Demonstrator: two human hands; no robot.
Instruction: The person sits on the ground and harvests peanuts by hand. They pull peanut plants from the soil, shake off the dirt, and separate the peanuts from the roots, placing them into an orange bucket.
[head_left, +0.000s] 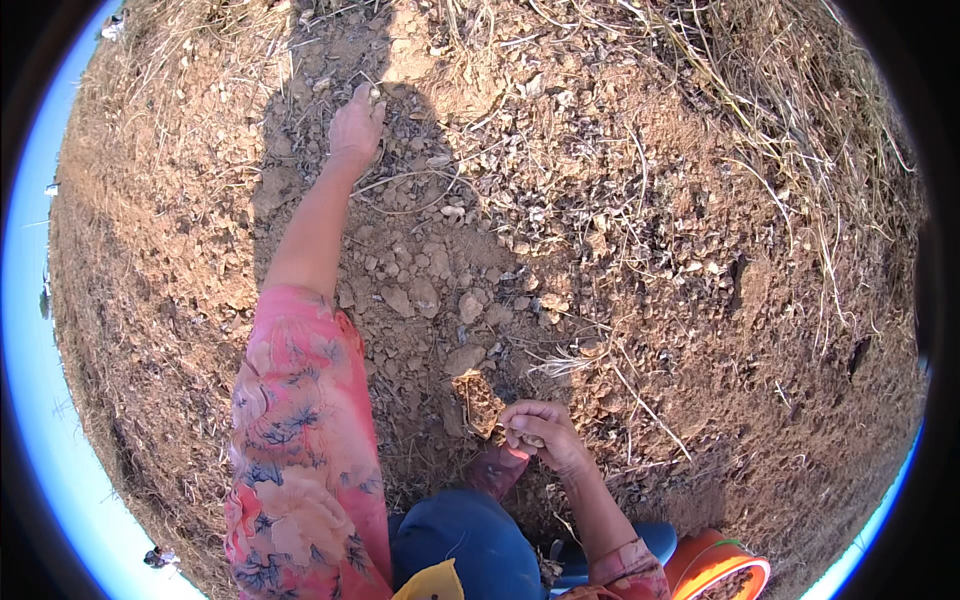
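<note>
My left hand (356, 129) is stretched far forward, close to the soil, in the shade of my own shadow. Its fingers pinch a small pale thing that looks like a peanut pod (374, 94). Near my knee, my right hand (546, 436) is curled around several peanut pods (531, 439), partly hidden by the fingers. Just left of those fingers is a brown, soil-caked object (478, 405) whose kind I cannot tell. A pale pod-like piece (452, 211) lies on the ground between the two hands.
Dry stalks (757, 112) are heaped at the upper right. Soil clods (424, 296) and withered leaves cover the ground. Beside my right forearm are a blue plastic seat (654, 541) and an orange bucket (694, 559) with brown contents. A distant person (159, 557) is at the lower left.
</note>
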